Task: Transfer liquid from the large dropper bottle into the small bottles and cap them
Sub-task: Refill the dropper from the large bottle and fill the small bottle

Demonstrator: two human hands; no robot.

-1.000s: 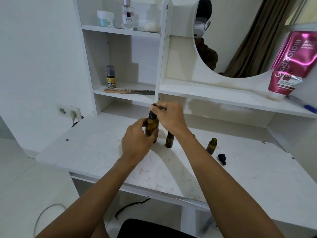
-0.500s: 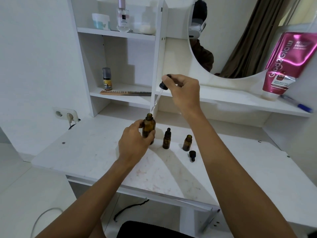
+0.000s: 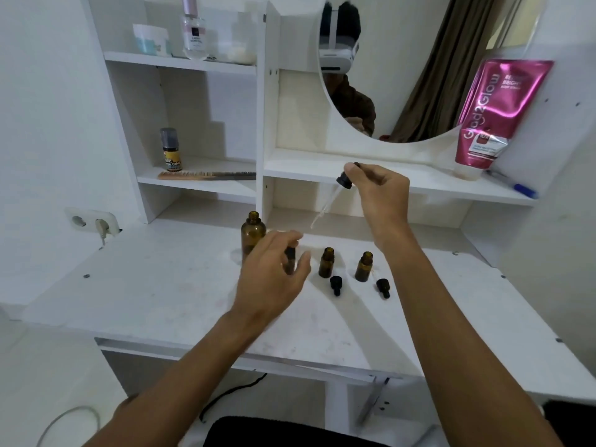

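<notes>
The step in hand, as I judge it, is the carry from the large bottle to a small one. The right hand (image 3: 379, 193) is raised above the back of the desk top (image 3: 161, 285), thumb and curled fingers pinching the black dropper cap (image 3: 343, 181), and its clear glass pipette (image 3: 324, 208) slants down and to the left, its tip in the air between the large bottle and the small ones.

The left hand (image 3: 272, 279) is low over the desk with fingers spread and loosely bent on either side of a dark small bottle (image 3: 290, 261). That bottle is mostly hidden, so I cannot tell whether the hand touches it yet.

The next move calls for steadying one small bottle, bringing the pipette tip down into its narrow neck, then squeezing the bulb gently. A slanted tip could miss the mouth or tip the bottle.

The large dropper bottle (image 3: 253, 240) is amber glass, upright and uncapped, standing toward the back edge, just left of the left hand. Two more small amber bottles (image 3: 326, 263) (image 3: 364, 267) stand open to its right in a row — each with a black dropper cap (image 3: 336, 283) (image 3: 383, 286) lying just in front of it, nearer the front edge.
</notes>
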